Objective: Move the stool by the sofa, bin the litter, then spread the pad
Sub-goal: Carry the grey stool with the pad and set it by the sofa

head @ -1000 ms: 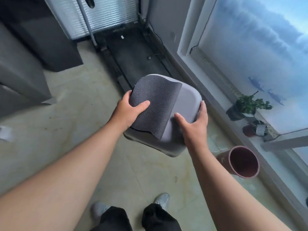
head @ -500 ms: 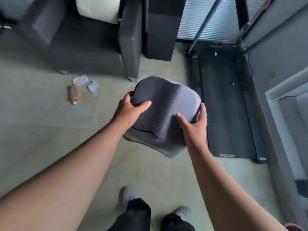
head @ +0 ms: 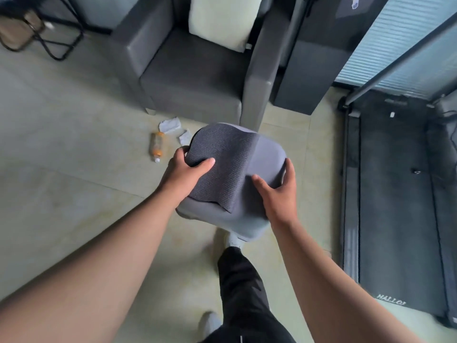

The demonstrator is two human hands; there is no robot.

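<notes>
I hold a grey stool (head: 265, 157) off the floor with both hands. A dark textured pad (head: 222, 164), folded over, lies on its seat. My left hand (head: 184, 173) grips the stool's left edge with the thumb pressing on the pad. My right hand (head: 278, 191) clasps the right edge of the seat. The grey sofa (head: 195, 78) stands just beyond the stool. Litter lies on the floor in front of it: a plastic bottle (head: 157, 146) and crumpled white paper (head: 169, 125).
A pale cushion (head: 222, 19) leans on the sofa back. A treadmill (head: 395, 194) lies along the right. A dark cabinet (head: 311, 68) stands between sofa and treadmill. A folding chair frame (head: 42, 35) is at the far left. My legs and shoes show below on the pale tiled floor.
My view has swung left from the window and pink bin toward the sofa. The stool stays in both hands, and the sofa and litter now sit closer.
</notes>
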